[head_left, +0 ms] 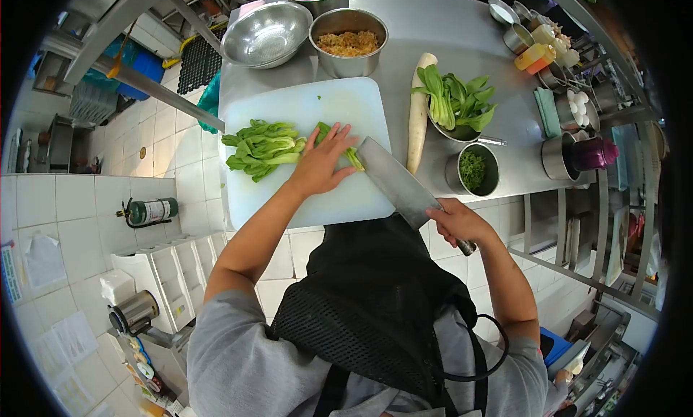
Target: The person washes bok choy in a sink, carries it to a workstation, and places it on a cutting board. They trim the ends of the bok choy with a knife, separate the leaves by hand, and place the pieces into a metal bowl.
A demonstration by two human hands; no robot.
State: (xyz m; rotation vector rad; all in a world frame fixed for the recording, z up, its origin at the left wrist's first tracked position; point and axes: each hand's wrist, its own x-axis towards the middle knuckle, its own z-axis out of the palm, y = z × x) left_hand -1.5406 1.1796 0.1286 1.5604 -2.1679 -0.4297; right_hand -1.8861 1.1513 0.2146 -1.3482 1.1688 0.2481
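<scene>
My left hand (323,159) lies over a single piece of bok choy (354,159) on the white cutting board (310,207), holding it down. The fingers cover its middle; leaf and stem show on either side. My right hand (456,223) is wrapped round the handle of a cleaver (397,182). Its broad blade slants up and left, the tip close beside the bok choy stem. Left of my left hand lies a pile of bok choy (263,150) on the board.
Behind the board stand a metal colander (267,34) and a pot of brown shredded food (348,44). To the right are a white radish (419,114), a pan of leafy greens (456,103) and a pot of chopped greens (473,170). Bottles (535,58) line the far right.
</scene>
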